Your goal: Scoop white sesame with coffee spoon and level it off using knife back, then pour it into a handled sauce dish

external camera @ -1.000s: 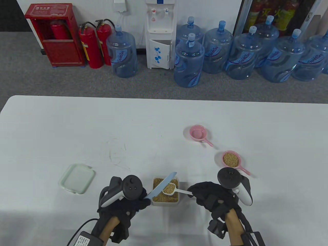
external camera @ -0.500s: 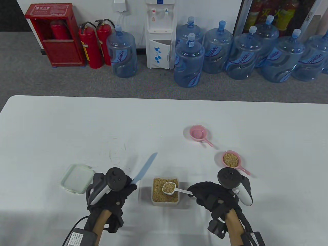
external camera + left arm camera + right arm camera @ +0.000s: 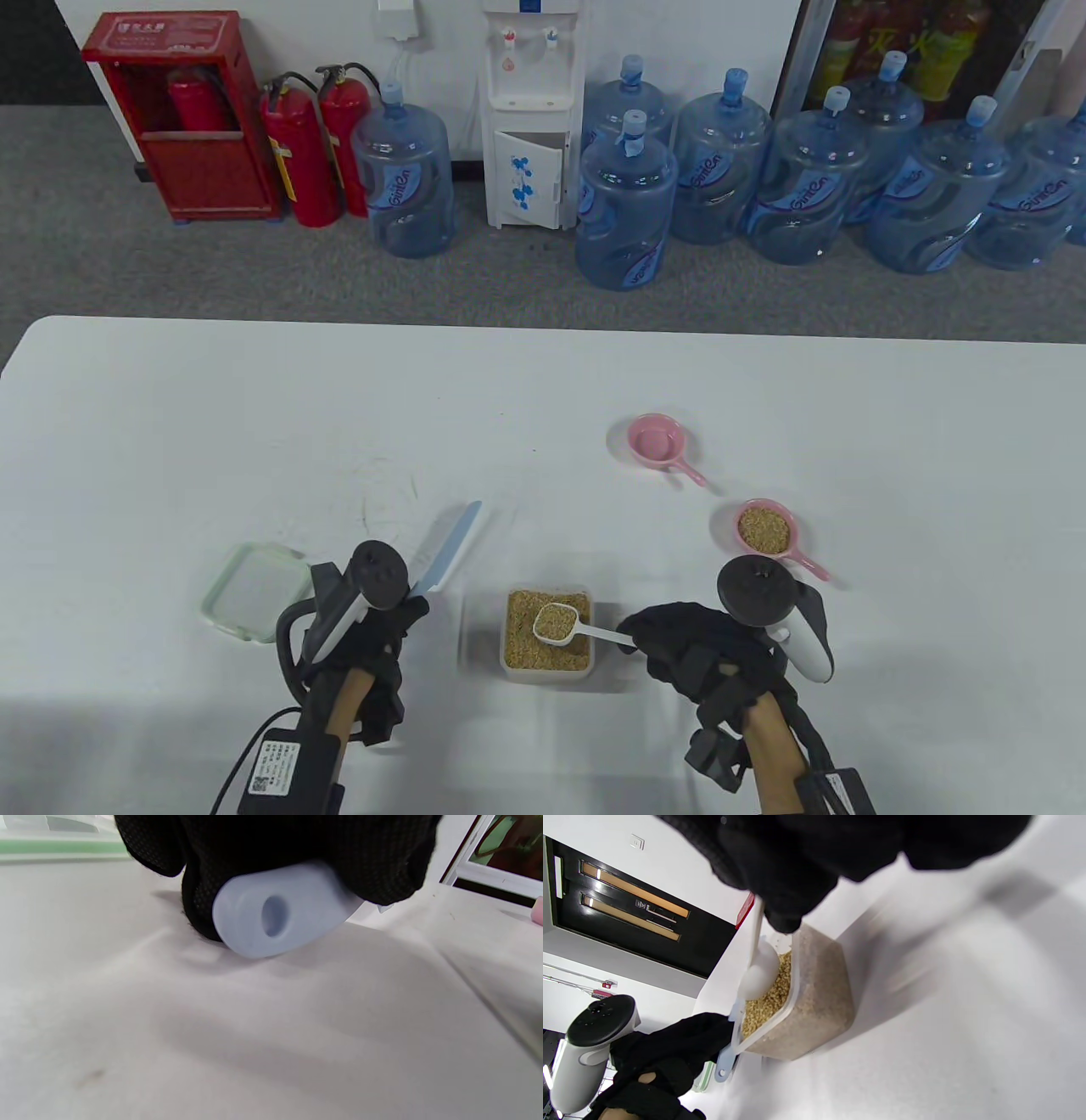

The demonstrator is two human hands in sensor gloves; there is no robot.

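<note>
table: white worktop, hands entering from its near edge; pale green lid: lies flat toward the near left part of the worktop, apart from everything else; left hand: just right of the lid, fingers curled round the handle of the knife; in the left wrist view the rounded, pale blue handle end with its hole pokes out below the closed glove, close above the worktop; the blade points away from the person and slightly right, clear of the container; whether the blade tip touches the worktop cannot be told; container: clear plastic box near the middle of the near edge, filled with white sesame; coffee spoon: white, bowl over the container's right half and filled with sesame, handle running right to the right hand; right hand: fingers closed in a pinch on the end of the spoon handle, as the right wrist view confirms; whether the spoon bowl rests on the sesame or hangs just above it cannot be told; handled sauce dish: pink, beyond the right hand, already holding sesame, handle pointing to the near right; second pink dish: farther back and left of the first, showing no sesame.
</note>
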